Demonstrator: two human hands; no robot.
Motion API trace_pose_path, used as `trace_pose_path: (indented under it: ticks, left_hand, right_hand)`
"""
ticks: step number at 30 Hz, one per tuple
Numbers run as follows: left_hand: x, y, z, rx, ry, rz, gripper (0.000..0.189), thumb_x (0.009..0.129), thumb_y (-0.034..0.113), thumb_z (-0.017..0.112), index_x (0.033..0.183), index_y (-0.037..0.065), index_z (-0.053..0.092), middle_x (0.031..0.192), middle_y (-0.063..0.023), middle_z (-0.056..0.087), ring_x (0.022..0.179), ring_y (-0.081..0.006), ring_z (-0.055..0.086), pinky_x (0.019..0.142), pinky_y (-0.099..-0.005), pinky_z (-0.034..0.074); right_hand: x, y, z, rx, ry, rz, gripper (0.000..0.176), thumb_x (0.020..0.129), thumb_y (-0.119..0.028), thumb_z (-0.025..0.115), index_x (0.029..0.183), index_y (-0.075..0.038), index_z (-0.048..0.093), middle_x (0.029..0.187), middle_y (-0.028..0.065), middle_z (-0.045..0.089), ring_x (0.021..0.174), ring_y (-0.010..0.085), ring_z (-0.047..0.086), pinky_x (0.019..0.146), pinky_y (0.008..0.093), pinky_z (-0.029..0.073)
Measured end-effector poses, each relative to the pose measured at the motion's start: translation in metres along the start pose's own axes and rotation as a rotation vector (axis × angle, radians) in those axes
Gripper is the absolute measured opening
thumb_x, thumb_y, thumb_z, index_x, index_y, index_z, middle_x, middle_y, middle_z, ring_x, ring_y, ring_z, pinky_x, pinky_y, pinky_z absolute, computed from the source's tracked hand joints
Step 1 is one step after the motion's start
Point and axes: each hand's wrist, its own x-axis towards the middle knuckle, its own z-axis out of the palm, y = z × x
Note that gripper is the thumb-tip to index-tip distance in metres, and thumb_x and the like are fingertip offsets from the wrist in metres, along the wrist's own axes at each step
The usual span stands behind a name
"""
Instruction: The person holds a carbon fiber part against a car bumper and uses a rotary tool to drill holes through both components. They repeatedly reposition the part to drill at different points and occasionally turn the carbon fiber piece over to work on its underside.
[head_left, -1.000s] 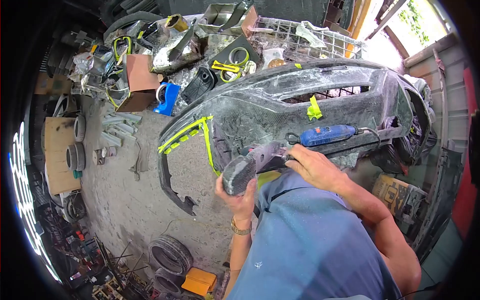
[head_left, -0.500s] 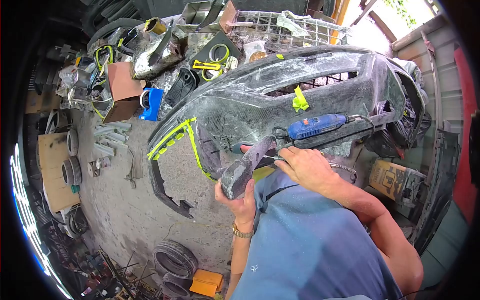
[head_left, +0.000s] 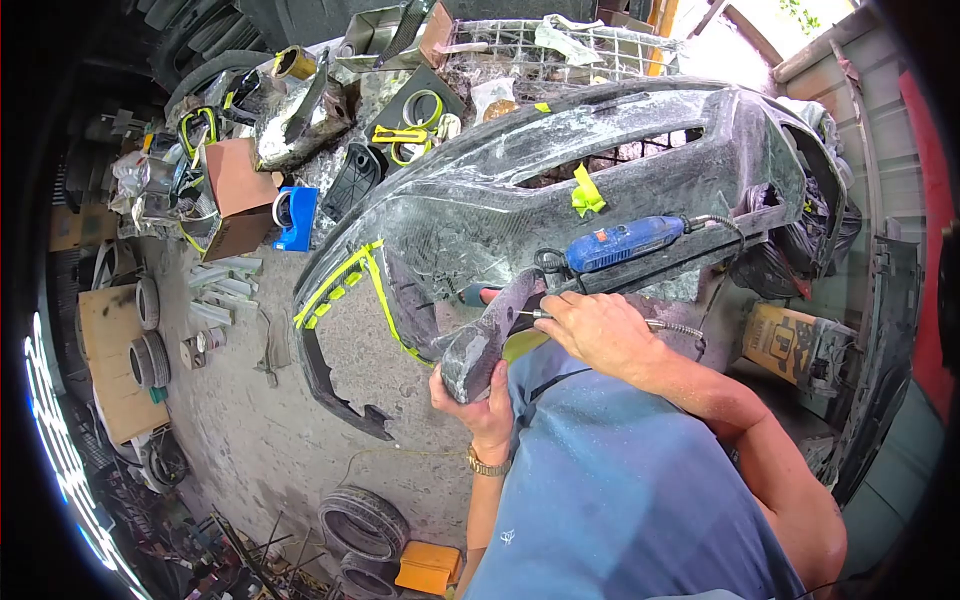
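My left hand, with a gold watch on its wrist, is closed around the lower end of a dusty dark curved part. My right hand grips the handpiece of a rotary tool, mostly hidden by the fingers. A flexible shaft leads away behind that hand. The thin metal bit points left at the part's upper end; whether it touches cannot be told. Just beyond lies the tool's blue motor body on a large dusty black car bumper with yellow-green tape on it.
Behind the bumper, a cluttered bench holds tape rolls, a blue tape dispenser and a wire rack. Tyres lie on the floor at lower left. A cardboard box stands at right.
The view has shifted slightly. My right hand and the bit have moved a little left and down against the dark part, which my left hand still holds.
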Motion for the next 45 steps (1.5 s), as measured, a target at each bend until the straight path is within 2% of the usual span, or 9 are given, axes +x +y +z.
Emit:
trace_pose_path:
  ticks: [10, 13, 21, 33, 40, 45]
  left_hand:
    - [0.005, 0.005, -0.001, -0.015, -0.012, 0.016, 0.078, 0.083, 0.008, 0.077, 0.139, 0.004, 0.022, 0.128, -0.0151, 0.036, 0.116, -0.0243, 0.046, 0.099, -0.0369, 0.043]
    - [0.004, 0.004, 0.002, -0.117, 0.011, -0.007, 0.078, 0.084, 0.008, 0.077, 0.139, 0.004, 0.022, 0.128, -0.0154, 0.037, 0.115, -0.0244, 0.047, 0.098, -0.0372, 0.044]
    - [0.004, -0.001, 0.002, -0.113, 0.018, -0.027, 0.077, 0.084, 0.006, 0.076, 0.138, 0.005, 0.021, 0.128, -0.0172, 0.040, 0.112, -0.0254, 0.053, 0.095, -0.0367, 0.049]
    - [0.004, -0.004, 0.002, -0.140, 0.022, -0.043, 0.077, 0.084, 0.006, 0.076, 0.138, 0.005, 0.021, 0.129, -0.0168, 0.040, 0.113, -0.0255, 0.053, 0.096, -0.0369, 0.049]
    - [0.009, 0.007, -0.001, 0.009, 0.017, 0.028, 0.076, 0.084, 0.008, 0.076, 0.138, 0.004, 0.023, 0.128, -0.0154, 0.038, 0.114, -0.0246, 0.049, 0.096, -0.0368, 0.047]
    - [0.007, 0.005, 0.002, -0.167, 0.028, -0.053, 0.076, 0.084, 0.008, 0.077, 0.138, 0.004, 0.024, 0.128, -0.0153, 0.037, 0.116, -0.0245, 0.047, 0.097, -0.0369, 0.046]
  right_hand:
    - [0.000, -0.002, 0.001, -0.024, 0.016, -0.011, 0.028, 0.095, -0.030, 0.056, 0.097, -0.003, 0.062, 0.085, 0.0132, 0.068, 0.073, 0.0312, 0.070, 0.060, 0.0416, 0.057]
    - [0.000, -0.002, 0.001, -0.022, 0.018, -0.017, 0.028, 0.095, -0.030, 0.056, 0.098, -0.002, 0.061, 0.085, 0.0134, 0.068, 0.073, 0.0310, 0.070, 0.060, 0.0410, 0.057]
    - [-0.001, 0.004, 0.003, 0.058, 0.009, -0.018, 0.028, 0.096, -0.031, 0.055, 0.100, -0.003, 0.061, 0.086, 0.0145, 0.068, 0.074, 0.0339, 0.069, 0.062, 0.0446, 0.056]
    - [0.004, 0.004, 0.005, 0.040, 0.008, -0.019, 0.029, 0.096, -0.032, 0.055, 0.099, -0.004, 0.060, 0.088, 0.0138, 0.068, 0.075, 0.0347, 0.069, 0.063, 0.0456, 0.056]
    - [0.004, 0.005, 0.007, 0.021, 0.028, -0.040, 0.028, 0.096, -0.031, 0.055, 0.098, -0.004, 0.060, 0.087, 0.0138, 0.068, 0.075, 0.0335, 0.069, 0.061, 0.0446, 0.056]
    - [0.004, 0.005, 0.006, 0.031, 0.022, -0.053, 0.027, 0.096, -0.030, 0.055, 0.097, -0.003, 0.060, 0.087, 0.0137, 0.068, 0.075, 0.0338, 0.069, 0.061, 0.0447, 0.056]
